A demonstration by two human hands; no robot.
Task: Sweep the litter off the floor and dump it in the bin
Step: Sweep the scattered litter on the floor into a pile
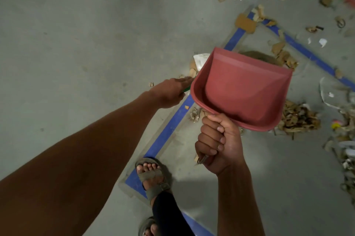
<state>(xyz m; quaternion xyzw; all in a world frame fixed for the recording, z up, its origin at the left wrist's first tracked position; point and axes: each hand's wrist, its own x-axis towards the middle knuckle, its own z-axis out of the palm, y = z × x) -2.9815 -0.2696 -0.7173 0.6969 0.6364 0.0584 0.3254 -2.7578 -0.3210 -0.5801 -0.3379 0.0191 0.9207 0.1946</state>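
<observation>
Seen from the head camera, the right hand (219,143) has its fingers (210,136) curled tight round the handle of a red dustpan (242,89), which is held up off the grey concrete floor (76,24) with its open mouth tipped toward the camera; nothing shows inside the pan. The left hand (171,91) reaches forward and down beside the pan's left edge and holds a green handle (186,89), of which only a sliver shows, so how the fingers lie on it cannot be told. Litter (297,116) of dry leaves, cardboard scraps and paper bits lies on the floor in a heap just right of the pan, with more scattered toward the top right. Blue tape lines (169,130) cross the floor, and a sandalled foot (151,176) stands on one.
</observation>
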